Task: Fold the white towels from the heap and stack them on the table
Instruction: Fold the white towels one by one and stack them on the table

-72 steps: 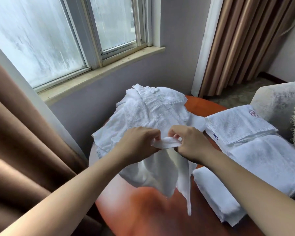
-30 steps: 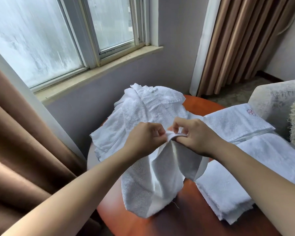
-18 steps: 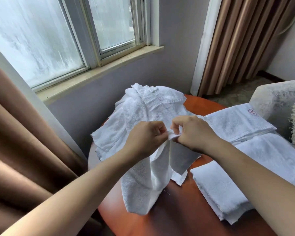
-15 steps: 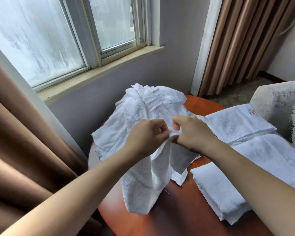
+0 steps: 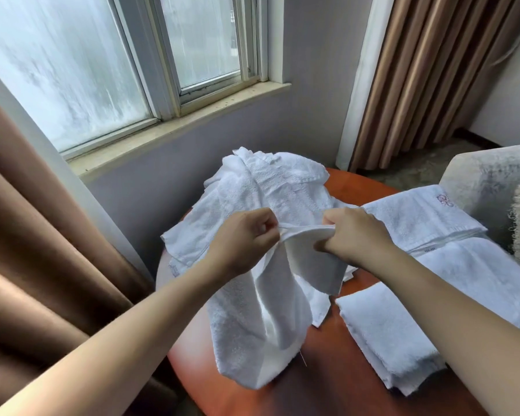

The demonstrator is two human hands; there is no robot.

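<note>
Reddish table (image 5: 327,385) (towel heap (image 5: 267,187) atop) by window (image 5: 72,70).

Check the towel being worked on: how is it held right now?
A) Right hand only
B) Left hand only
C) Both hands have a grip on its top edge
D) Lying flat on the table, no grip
C: the left hand and the right hand each pinch the top edge of the towel, which hangs down in front of the heap.
</note>
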